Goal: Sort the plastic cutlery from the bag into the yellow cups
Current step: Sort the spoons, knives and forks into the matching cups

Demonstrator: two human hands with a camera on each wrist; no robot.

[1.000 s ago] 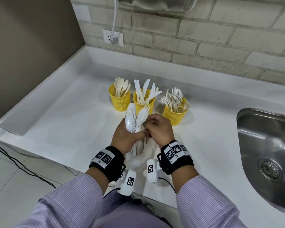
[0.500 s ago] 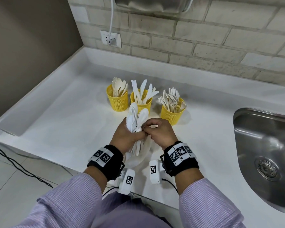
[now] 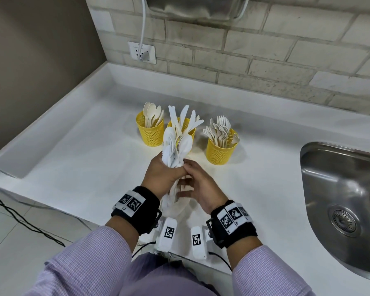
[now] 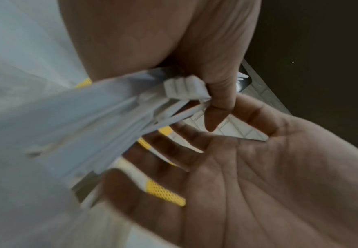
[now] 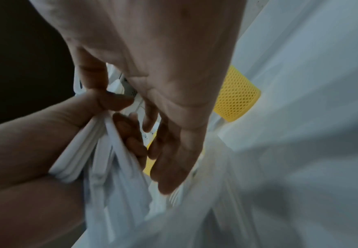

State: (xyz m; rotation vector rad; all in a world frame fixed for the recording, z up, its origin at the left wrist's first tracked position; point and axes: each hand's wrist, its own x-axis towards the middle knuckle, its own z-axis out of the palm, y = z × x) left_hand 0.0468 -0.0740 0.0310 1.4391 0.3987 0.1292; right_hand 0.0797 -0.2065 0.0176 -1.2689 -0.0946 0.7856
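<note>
My left hand point(image 3: 165, 178) grips a bundle of white plastic cutlery point(image 3: 176, 146) upright, spoon bowls on top. The clear bag point(image 3: 175, 207) hangs below my fist, around the handles. My right hand point(image 3: 201, 186) is beside the bundle with fingers spread, its tips touching the handles. In the left wrist view my right palm point(image 4: 258, 176) lies open behind the handles point(image 4: 110, 120). Three yellow mesh cups stand behind: spoons point(image 3: 150, 135), knives point(image 3: 186, 124), forks point(image 3: 220, 153).
A steel sink point(image 3: 340, 189) is set into the white counter point(image 3: 83, 157) at the right. A brick wall with a socket point(image 3: 141, 52) and cable runs behind. The counter's front edge is just under my wrists.
My right hand has let go of the top of the bundle, dropped toward the handles and spread its fingers. My left hand has kept its grip.
</note>
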